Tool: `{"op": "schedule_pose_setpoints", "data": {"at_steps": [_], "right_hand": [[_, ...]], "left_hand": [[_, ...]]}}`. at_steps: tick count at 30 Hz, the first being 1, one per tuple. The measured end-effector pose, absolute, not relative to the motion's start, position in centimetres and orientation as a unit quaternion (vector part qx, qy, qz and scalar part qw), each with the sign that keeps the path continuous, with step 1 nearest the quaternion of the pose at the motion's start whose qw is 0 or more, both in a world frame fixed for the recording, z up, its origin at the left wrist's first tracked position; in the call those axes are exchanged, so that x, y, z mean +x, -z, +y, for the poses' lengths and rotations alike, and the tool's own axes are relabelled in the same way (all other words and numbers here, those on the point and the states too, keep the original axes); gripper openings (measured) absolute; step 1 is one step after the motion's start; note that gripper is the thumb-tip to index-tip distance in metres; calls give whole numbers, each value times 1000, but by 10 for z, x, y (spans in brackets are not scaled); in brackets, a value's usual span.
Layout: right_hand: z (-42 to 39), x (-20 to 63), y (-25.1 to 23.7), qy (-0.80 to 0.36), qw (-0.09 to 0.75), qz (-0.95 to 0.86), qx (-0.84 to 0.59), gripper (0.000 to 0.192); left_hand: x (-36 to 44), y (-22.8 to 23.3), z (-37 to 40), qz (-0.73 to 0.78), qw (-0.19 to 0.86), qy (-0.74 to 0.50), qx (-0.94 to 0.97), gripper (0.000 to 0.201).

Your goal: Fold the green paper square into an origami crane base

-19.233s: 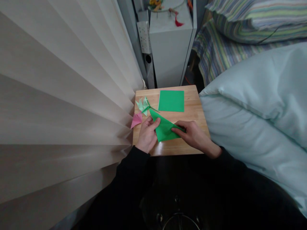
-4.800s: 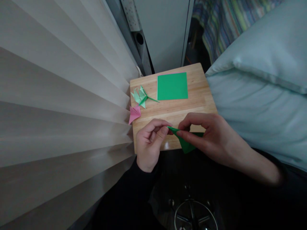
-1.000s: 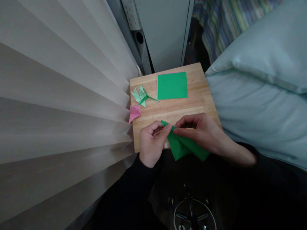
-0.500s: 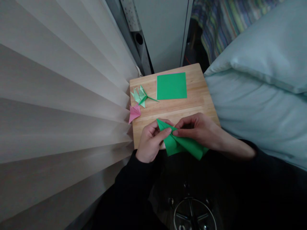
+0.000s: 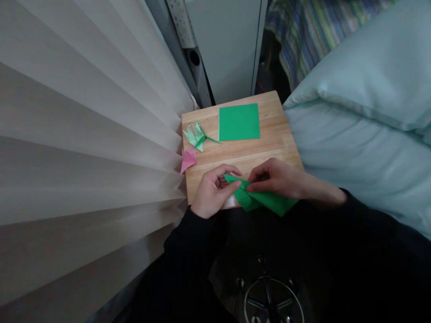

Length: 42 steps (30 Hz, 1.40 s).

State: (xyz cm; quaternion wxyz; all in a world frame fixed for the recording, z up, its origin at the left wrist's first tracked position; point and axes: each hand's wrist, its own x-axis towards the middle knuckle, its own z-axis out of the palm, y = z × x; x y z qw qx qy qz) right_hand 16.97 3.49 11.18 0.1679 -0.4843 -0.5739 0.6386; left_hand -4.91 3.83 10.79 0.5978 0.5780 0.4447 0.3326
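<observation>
A partly folded sheet of green origami paper [image 5: 261, 200] is held over the near edge of the small wooden table [image 5: 205, 177]. My right hand [image 5: 278, 178] pinches its upper middle between thumb and fingers. My left hand [image 5: 215, 190] is at the paper's pointed left end, its thumb lying on the top and its index finger raised beyond the tip. The left hand's other fingers are partly hidden. Beyond my hands lies a stack of green square paper [image 5: 239, 122]. Folded green paper figures [image 5: 198, 136] and a pink one [image 5: 188, 160] rest at the table's left.
A pleated pale curtain [image 5: 101, 157] hangs against the table's left side. To the right is light blue bedding [image 5: 353, 134]. A pale cabinet [image 5: 225, 49] stands behind the table. Below, a round metal chair base [image 5: 273, 300] shows in the dark.
The green paper has shifted slightly right and lies flatter, its lower edge higher. My left index finger has lifted away from the paper's tip. The view has moved a little.
</observation>
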Motion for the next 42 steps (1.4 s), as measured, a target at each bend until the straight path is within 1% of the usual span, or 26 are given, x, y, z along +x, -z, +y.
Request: {"op": "schedule_pose_setpoints", "data": {"at_steps": [5, 13, 16, 19, 22, 27, 31, 33, 38, 42], "right_hand": [[39, 174, -107, -625, 170, -573, -502, 16], [40, 177, -108, -604, 163, -586, -515, 12], [41, 178, -110, -614, 179, -572, -513, 8], [41, 178, -109, -630, 187, -556, -508, 8], [41, 178, -107, -632, 177, -557, -509, 13], [43, 181, -107, -623, 118, -573, -519, 26], [45, 185, -111, -613, 145, -589, -506, 39], [46, 187, -113, -619, 162, -582, -501, 42], [45, 185, -111, -630, 194, -581, -477, 23], [42, 180, -106, -635, 219, -564, -480, 17]], "left_hand": [[-47, -100, 39, 453, 601, -319, 576, 19], [-49, -90, 36, 483, 564, -303, 597, 17], [-49, -89, 35, 487, 558, -310, 597, 18], [-49, -89, 35, 493, 542, -312, 605, 18], [-49, -88, 35, 493, 531, -314, 614, 18], [-48, -89, 36, 478, 540, -329, 610, 16], [-50, -90, 38, 475, 546, -337, 602, 16], [-51, -90, 38, 475, 545, -339, 602, 16], [-50, -93, 38, 470, 549, -347, 597, 15], [-48, -94, 36, 476, 538, -350, 601, 15]]}}
